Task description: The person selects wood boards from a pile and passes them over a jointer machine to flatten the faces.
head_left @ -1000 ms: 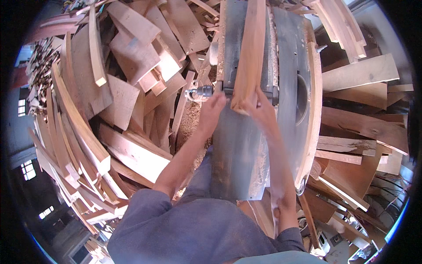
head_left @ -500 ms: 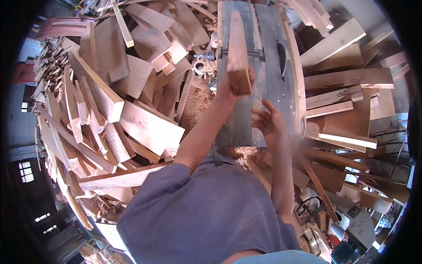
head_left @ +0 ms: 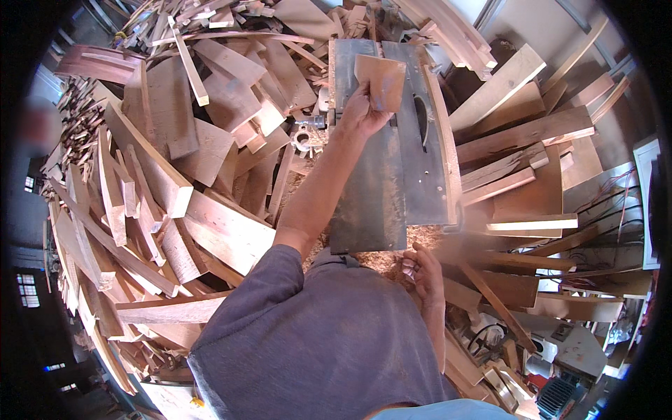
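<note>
My left hand (head_left: 365, 114) is closed on the lower edge of a wooden board (head_left: 382, 82), held up over the grey metal bed (head_left: 369, 189) of a woodworking machine. The board's flat brown side faces me. To its right, a curved blade (head_left: 421, 120) rises from a slot in the bed. Low by my body, past the bed's near end, my right hand (head_left: 424, 271) has loosely bent fingers. Nothing shows in it, and sawdust (head_left: 383, 262) lies beside it.
Loose boards (head_left: 227, 224) are heaped on the left, close to the machine. More planks (head_left: 525, 136) lean and stack on the right. A pale wooden strip (head_left: 444, 133) runs along the bed's right edge. At lower right stands a motor (head_left: 558, 397).
The board has turned from pointing away lengthwise to showing a broad side. My right hand has drawn back from above the bed toward my body. The view has shifted a little.
</note>
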{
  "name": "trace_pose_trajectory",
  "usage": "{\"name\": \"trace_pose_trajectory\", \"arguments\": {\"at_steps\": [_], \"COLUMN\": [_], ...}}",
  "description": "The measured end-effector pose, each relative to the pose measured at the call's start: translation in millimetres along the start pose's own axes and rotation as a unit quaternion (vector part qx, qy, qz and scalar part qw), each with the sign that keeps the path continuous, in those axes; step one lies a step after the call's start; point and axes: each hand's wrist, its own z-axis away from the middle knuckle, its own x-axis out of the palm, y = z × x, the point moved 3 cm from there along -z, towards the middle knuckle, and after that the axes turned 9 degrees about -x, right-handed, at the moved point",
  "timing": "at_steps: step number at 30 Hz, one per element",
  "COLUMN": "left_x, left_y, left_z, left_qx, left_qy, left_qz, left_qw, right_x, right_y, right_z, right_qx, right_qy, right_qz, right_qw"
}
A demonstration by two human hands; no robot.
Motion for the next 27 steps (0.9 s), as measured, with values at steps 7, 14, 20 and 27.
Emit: {"name": "trace_pose_trajectory", "arguments": {"at_steps": [7,14,20,27], "left_x": [14.0,22.4,31.4,12.2], "left_y": [15.4,42.0,51.2,98.1], "left_z": [-13.9,-8.6,3.6,-6.5], "left_qx": [0.002,0.012,0.021,-0.119], "left_qy": [-0.013,-0.017,0.066,0.031], "left_qz": [0.030,-0.021,-0.086,-0.158], "left_qw": [0.999,1.000,0.994,0.980], "right_x": [12.2,19.6,32.4,39.0], "right_y": [-16.1,-15.8,-18.8,-16.4], "right_z": [-15.0,-29.7,-43.1,-48.3], "right_qx": [-0.028,-0.013,-0.004,0.005], "right_qy": [0.000,-0.002,-0.021,-0.016], "right_qz": [0.008,0.022,0.054,0.052], "right_qw": [1.000,1.000,0.998,0.999]}}
